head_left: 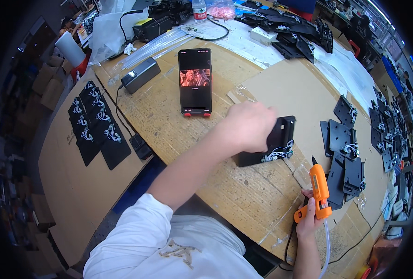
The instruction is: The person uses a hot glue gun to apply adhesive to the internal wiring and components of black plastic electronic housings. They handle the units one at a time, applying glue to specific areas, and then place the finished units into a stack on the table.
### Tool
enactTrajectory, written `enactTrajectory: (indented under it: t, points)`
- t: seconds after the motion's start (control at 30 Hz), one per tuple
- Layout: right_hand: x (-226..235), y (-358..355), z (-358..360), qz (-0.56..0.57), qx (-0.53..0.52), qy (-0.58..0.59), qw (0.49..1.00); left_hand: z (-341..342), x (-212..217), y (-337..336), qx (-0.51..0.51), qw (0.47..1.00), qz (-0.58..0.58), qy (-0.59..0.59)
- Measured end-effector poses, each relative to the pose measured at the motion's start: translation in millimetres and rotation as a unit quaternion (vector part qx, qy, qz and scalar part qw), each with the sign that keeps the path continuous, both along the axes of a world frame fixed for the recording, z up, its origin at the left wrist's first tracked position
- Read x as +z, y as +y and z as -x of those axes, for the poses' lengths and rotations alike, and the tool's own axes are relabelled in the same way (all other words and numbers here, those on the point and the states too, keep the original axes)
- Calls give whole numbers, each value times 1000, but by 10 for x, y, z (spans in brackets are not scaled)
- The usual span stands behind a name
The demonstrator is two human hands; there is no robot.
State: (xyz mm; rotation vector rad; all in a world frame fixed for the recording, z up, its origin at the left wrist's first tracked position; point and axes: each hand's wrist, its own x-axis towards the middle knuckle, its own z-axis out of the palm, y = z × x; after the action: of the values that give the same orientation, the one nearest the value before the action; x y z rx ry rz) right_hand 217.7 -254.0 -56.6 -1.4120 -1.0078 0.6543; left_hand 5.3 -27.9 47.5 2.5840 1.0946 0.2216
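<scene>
My right hand [309, 220] is wrapped round the handle of an orange hot glue gun [319, 186], whose dark nozzle points up and away from me. A clear glue stick [327, 242] trails out of its back end. Over the cardboard-covered table my left hand [249, 125] reaches across, closed at the left part of a black plastic panel [281, 133]. The panel is tilted, with white wires [280, 152] bunched along its near edge. My left fingertips are partly hidden and slightly blurred.
Several wired black panels lie on cardboard at the left [97, 118] and stacked at the right [343, 169]. A phone [195, 83] stands on red feet mid-table. Behind it are a dark power adapter box [141, 75] and a water bottle [199, 10]. Cables cross the table.
</scene>
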Motion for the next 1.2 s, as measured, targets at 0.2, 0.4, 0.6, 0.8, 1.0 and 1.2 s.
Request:
enactTrajectory:
  t: [0.2,0.4,0.6,0.8,1.0,1.2]
  points:
    - [118,-23,-31,32,21,9,999,-109,-68,12,-119,986,-7,-113]
    - [84,35,-15,36,111,113,987,116,-3,-224,-110,992,0,-64]
    - [140,126,9,49,197,-171,964,41,-32,-360,-109,993,-34,-34]
    - [207,282,168,-7,200,-253,947,16,-44,-358,-100,994,-25,-30]
    - [276,321,304,-32,166,-349,922,23,-84,-330,-97,994,-13,-54]
    - [330,304,349,-33,161,-400,902,32,-67,-322,-101,994,1,-50]
